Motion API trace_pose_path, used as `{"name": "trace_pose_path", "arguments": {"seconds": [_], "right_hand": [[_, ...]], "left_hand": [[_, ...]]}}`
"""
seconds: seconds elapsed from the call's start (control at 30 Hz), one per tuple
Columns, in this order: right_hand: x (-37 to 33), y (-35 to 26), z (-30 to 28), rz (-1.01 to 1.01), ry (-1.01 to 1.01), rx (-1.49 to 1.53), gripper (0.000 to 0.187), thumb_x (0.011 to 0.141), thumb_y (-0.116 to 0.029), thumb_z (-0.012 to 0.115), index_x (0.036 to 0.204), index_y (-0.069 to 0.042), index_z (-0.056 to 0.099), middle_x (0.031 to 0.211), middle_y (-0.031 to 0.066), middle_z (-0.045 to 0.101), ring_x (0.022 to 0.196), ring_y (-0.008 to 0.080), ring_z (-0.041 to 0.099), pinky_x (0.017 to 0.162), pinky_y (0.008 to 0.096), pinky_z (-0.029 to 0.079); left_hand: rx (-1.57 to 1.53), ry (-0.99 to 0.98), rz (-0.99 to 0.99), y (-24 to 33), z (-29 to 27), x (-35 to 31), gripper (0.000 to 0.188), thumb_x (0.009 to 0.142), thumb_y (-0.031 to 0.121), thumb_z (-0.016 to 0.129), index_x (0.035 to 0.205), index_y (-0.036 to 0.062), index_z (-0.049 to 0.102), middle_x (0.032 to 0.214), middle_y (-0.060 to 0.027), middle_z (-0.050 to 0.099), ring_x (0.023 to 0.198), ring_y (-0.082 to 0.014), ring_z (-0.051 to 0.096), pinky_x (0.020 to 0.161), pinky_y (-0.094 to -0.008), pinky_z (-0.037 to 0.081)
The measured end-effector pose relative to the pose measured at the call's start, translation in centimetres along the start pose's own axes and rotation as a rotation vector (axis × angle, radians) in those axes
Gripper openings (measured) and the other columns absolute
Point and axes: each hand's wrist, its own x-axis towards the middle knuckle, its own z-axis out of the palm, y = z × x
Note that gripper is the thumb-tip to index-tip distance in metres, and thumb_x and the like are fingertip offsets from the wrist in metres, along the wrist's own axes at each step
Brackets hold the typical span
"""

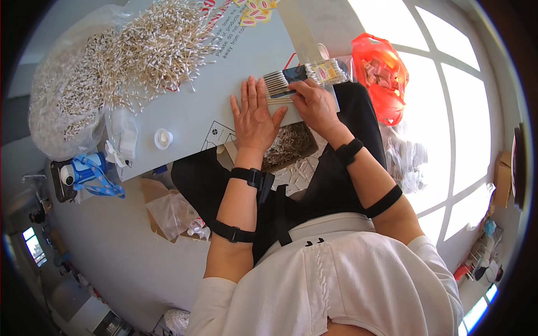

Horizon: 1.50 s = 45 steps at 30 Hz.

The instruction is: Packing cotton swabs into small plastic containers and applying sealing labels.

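Note:
My left hand lies flat on the grey table, fingers stretched out and thumb spread. Its fingertips are beside a row of cotton swabs laid side by side. My right hand is bent over the right end of that row, with thumb and fingers pinched together at a dark flat piece. What sits between those fingertips is hidden. Just right of it are clear packs of cotton swabs with a yellow label, close to the table's edge.
A large heap of loose cotton swabs spills from a clear plastic bag at the left. Yellow labels, a small white cup and a blue bottle are around. An open box is below the table edge; a red bag is right.

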Motion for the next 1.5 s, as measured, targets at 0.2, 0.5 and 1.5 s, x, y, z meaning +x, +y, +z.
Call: {"name": "trace_pose_path", "arguments": {"seconds": [0.2,0.5,1.5], "right_hand": [[0.1,-0.1,-0.3,0.018,-0.046,0.019,0.018,0.084,-0.015,0.065,0.101,-0.01,0.067,0.085,0.0126,0.064,0.08,0.0361,0.065,0.07,0.0458,0.052],[1.3,-0.5,0.0,0.001,-0.034,0.018,0.029,0.084,-0.011,0.066,0.112,-0.008,0.065,0.08,0.011,0.062,0.073,0.03,0.063,0.066,0.0401,0.049],[2.0,-0.6,-0.3,0.061,-0.194,-0.106,0.034,0.082,-0.017,0.069,0.115,-0.009,0.065,0.092,0.0125,0.066,0.081,0.0323,0.066,0.07,0.0405,0.052]], "left_hand": [[-0.003,-0.002,-0.001,0.0,0.0,0.0,0.083,0.092,0.051,0.058,0.155,0.0096,0.023,0.16,-0.0142,0.025,0.149,-0.0302,0.02,0.119,-0.0559,0.013],[-0.007,-0.006,-0.007,0.0,0.2,0.0,0.083,0.092,0.051,0.057,0.155,0.0091,0.022,0.16,-0.0147,0.025,0.149,-0.0305,0.02,0.119,-0.0563,0.012],[-0.005,0.003,-0.002,0.1,0.0,0.1,0.082,0.091,0.051,0.059,0.152,0.0038,0.029,0.158,-0.0163,0.028,0.148,-0.0317,0.023,0.119,-0.0564,0.013]]}}
